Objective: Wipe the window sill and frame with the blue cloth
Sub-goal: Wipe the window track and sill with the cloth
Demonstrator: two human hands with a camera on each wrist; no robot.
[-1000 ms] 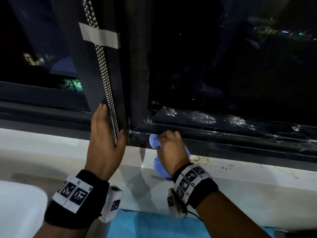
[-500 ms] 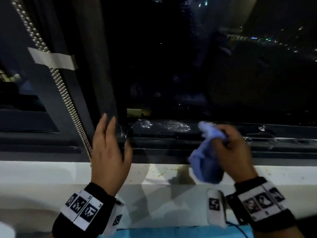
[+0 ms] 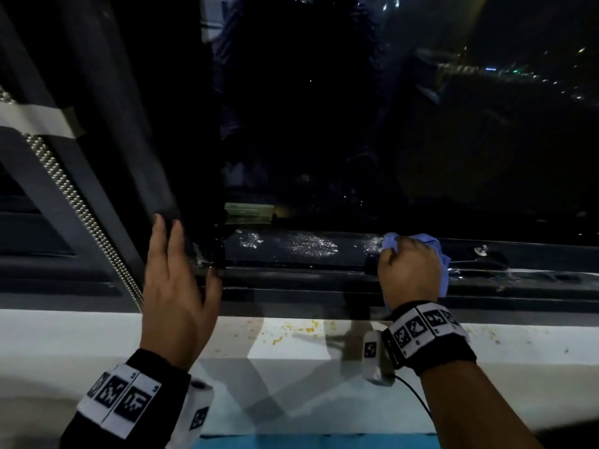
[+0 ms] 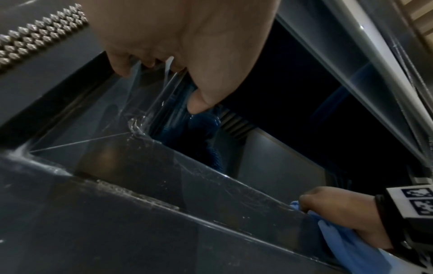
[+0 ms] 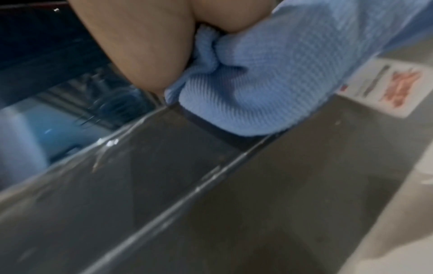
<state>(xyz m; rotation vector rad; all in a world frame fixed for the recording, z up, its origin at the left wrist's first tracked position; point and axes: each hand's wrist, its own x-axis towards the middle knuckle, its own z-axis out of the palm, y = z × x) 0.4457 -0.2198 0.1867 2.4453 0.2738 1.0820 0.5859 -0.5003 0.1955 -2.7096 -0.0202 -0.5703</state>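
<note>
My right hand (image 3: 409, 270) grips the bunched blue cloth (image 3: 424, 238) and presses it on the dark bottom rail of the window frame (image 3: 291, 277), right of centre. The cloth (image 5: 264, 79) shows bunched under my fingers in the right wrist view, touching the rail's edge. My left hand (image 3: 175, 280) lies flat with straight fingers against the dark upright frame post (image 3: 136, 176), holding nothing. White smudges (image 3: 304, 246) mark the frame ledge between my hands. The white window sill (image 3: 97, 345) runs below the frame.
A beaded metal chain (image 3: 81, 218) hangs along the upright post, held by a strip of grey tape (image 3: 35, 119). Yellow crumbs (image 3: 298, 330) dot the sill. Dark glass with distant lights fills the upper view. A blue surface (image 3: 317, 442) lies at the bottom edge.
My right hand has carried the cloth rightward along the bottom rail, from the corner by the post. The left hand stayed flat on the post.
</note>
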